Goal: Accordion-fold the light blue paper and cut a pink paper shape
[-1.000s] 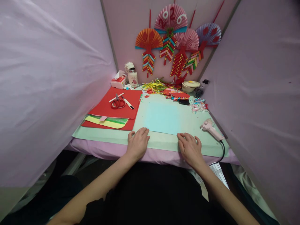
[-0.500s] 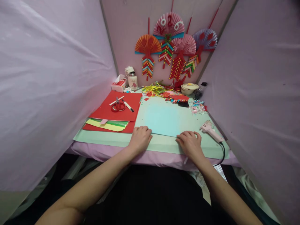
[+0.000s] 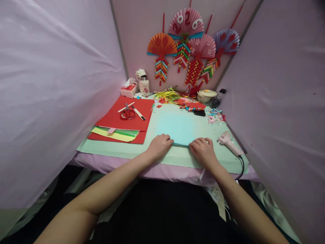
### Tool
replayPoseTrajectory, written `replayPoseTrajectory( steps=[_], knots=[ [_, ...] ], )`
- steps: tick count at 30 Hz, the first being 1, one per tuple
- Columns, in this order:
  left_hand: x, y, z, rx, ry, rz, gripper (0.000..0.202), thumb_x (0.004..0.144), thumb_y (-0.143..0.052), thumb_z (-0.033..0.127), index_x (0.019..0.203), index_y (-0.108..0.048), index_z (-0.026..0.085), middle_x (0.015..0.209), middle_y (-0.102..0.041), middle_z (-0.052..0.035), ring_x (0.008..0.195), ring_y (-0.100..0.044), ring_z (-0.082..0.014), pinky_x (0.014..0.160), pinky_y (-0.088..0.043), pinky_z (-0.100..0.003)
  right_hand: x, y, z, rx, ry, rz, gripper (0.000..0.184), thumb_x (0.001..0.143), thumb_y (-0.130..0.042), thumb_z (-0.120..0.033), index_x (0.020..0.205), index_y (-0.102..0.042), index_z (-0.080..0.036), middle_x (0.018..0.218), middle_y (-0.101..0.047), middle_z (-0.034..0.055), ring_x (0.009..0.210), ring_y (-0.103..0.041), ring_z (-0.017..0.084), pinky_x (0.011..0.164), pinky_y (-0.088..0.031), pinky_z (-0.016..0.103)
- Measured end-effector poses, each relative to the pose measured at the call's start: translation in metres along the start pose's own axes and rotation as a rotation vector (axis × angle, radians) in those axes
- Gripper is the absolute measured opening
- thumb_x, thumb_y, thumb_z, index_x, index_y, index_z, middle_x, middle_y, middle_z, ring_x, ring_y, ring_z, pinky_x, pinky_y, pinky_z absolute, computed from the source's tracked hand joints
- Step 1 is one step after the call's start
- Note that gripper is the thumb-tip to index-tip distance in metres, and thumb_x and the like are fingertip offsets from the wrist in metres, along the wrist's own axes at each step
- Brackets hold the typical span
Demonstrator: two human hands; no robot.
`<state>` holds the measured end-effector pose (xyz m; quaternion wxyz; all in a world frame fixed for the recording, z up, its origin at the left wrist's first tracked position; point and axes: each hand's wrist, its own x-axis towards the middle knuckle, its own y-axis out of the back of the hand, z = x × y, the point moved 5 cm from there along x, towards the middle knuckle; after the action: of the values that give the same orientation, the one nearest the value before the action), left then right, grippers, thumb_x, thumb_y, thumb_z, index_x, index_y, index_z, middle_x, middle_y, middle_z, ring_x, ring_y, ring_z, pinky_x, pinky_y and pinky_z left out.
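Observation:
A light blue sheet of paper (image 3: pixel 175 125) lies on the pale green table mat, its near edge darker, like a narrow folded strip. My left hand (image 3: pixel 160 146) is closed on the left part of that near edge, fingertips on top, thumb hidden or close to the edge. My right hand (image 3: pixel 203 150) pinches the near edge at its right corner, fingers curled. A short stretch of the edge shows between the two hands.
Red sheets (image 3: pixel 129 115) with scissors (image 3: pixel 127 114), a cutter and a white pen lie at left. A glue gun (image 3: pixel 230 144) with its cord rests at right. Paper scraps (image 3: pixel 215 116), yellow strands (image 3: pixel 169 96), a lidded bowl (image 3: pixel 206 95) and a bottle (image 3: pixel 144 85) stand farther back.
My left hand has slid right along the paper's near edge, closer to my right hand. The right hand has shifted slightly left. The view has tilted a little.

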<state>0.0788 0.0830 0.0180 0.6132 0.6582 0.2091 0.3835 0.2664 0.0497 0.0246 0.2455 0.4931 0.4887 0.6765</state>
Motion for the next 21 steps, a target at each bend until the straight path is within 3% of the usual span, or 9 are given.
replayPoseTrajectory(
  steps=[5, 8, 13, 21],
  knots=[
    [0.009, -0.004, 0.002, 0.056, -0.026, 0.063, 0.023, 0.097, -0.046, 0.022, 0.093, -0.068, 0.018, 0.092, -0.064, -0.0074, 0.086, -0.055, -0.021, 0.074, -0.04, -0.035, 0.007, 0.002, -0.006, 0.039, -0.028, 0.04, 0.018, 0.094, -0.051, -0.029, 0.097, -0.067, -0.02, 0.098, -0.07, 0.0063, 0.1, -0.053, 0.021, 0.094, -0.02, 0.04],
    [0.009, -0.003, 0.004, 0.061, -0.051, 0.114, 0.023, 0.098, -0.046, 0.023, 0.094, -0.068, 0.018, 0.091, -0.064, -0.0074, 0.086, -0.056, -0.0206, 0.076, -0.039, -0.035, 0.019, 0.0, -0.018, 0.069, 0.0, 0.064, 0.023, 0.094, -0.054, -0.035, 0.109, -0.066, -0.021, 0.105, -0.07, 0.0077, 0.103, -0.052, 0.022, 0.094, -0.02, 0.041],
    [0.013, 0.004, 0.001, 0.063, -0.034, 0.149, 0.023, 0.097, -0.046, 0.023, 0.089, -0.067, 0.017, 0.088, -0.063, -0.0078, 0.086, -0.056, -0.0201, 0.076, -0.04, -0.035, 0.044, -0.009, -0.032, 0.077, 0.07, 0.064, 0.022, 0.096, -0.05, -0.025, 0.09, -0.071, -0.023, 0.09, -0.071, 0.0041, 0.095, -0.053, 0.019, 0.092, -0.019, 0.039],
    [0.038, 0.005, -0.01, 0.152, -0.09, 0.169, 0.019, 0.095, -0.048, 0.018, 0.084, -0.063, 0.015, 0.081, -0.061, -0.0065, 0.082, -0.056, -0.0213, 0.074, -0.04, -0.035, 0.074, -0.014, -0.021, 0.068, 0.113, 0.112, 0.021, 0.093, -0.054, -0.022, 0.077, -0.067, -0.019, 0.078, -0.069, 0.0018, 0.086, -0.053, 0.016, 0.087, -0.021, 0.035]
  ],
)
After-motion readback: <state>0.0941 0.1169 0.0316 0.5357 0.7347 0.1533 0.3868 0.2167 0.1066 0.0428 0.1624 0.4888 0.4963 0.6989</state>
